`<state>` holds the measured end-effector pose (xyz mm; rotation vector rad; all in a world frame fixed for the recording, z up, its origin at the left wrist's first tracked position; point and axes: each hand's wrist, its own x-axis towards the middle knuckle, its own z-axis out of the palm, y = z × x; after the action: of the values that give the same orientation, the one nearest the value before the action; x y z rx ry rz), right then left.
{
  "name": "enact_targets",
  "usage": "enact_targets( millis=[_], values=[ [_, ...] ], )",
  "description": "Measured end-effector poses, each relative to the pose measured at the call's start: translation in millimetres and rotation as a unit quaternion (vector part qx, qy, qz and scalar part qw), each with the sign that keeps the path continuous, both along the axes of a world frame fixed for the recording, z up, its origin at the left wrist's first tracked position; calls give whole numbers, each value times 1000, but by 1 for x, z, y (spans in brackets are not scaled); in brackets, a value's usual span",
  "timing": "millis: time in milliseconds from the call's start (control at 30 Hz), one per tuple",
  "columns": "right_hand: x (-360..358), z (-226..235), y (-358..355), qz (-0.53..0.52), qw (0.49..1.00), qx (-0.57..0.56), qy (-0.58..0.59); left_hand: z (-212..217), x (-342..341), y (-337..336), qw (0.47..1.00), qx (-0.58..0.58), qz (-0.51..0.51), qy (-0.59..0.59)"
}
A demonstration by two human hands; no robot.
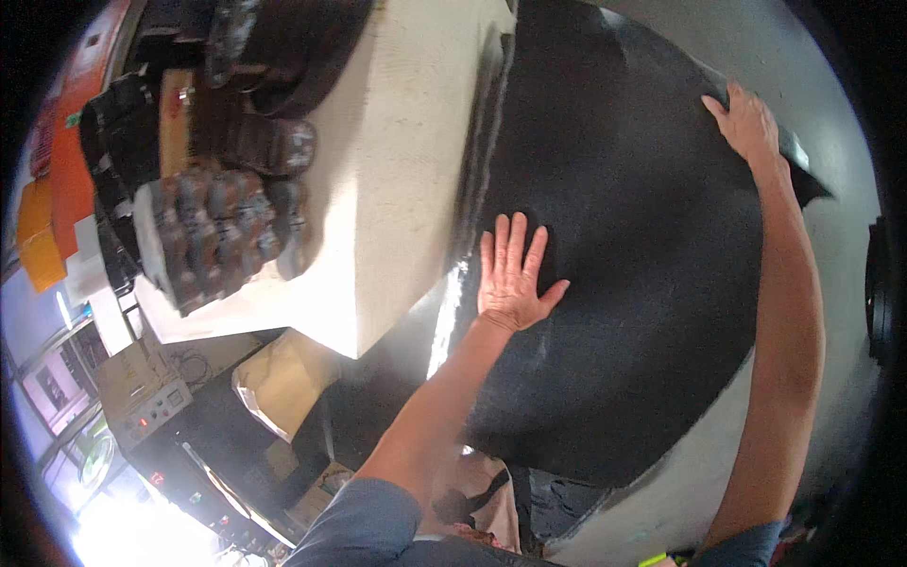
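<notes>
A large black sheet (624, 283), smooth and leather-like, lies spread over a pale grey table (661, 472). My left hand (513, 274) rests flat on it near its left edge, fingers spread and nothing held. Farther off to the right, my right hand (751, 128) lies over the sheet's right edge, thumb apart from the fingers. Beside that hand, a dark pointed corner of the sheet lifts and catches the light. What lies under the right fingertips is hard to make out.
Left of the sheet stands a cream-coloured block or bench (416, 142) bearing stacked dark, ribbed pieces (213, 231). Below it are a brown paper envelope (283, 378) and a control box (156, 411) with red lights. A bright light glares at lower left.
</notes>
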<state>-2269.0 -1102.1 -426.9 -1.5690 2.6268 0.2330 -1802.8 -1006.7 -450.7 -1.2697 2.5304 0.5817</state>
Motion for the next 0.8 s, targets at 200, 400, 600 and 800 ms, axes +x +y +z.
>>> enact_targets(
  millis=[200,400,600,800],
  values=[
    [94,16,73,-15,989,72,-125,11,-5,0,1000,-27,5,-3],
    [258,31,271,-2,971,125,-201,20,4,0,980,153,-51,-118],
    [385,62,465,13,946,150,-288,52,147,119,945,77,97,301],
    [505,176,561,20,917,194,-347,123,261,197,848,133,283,428]
  ],
)
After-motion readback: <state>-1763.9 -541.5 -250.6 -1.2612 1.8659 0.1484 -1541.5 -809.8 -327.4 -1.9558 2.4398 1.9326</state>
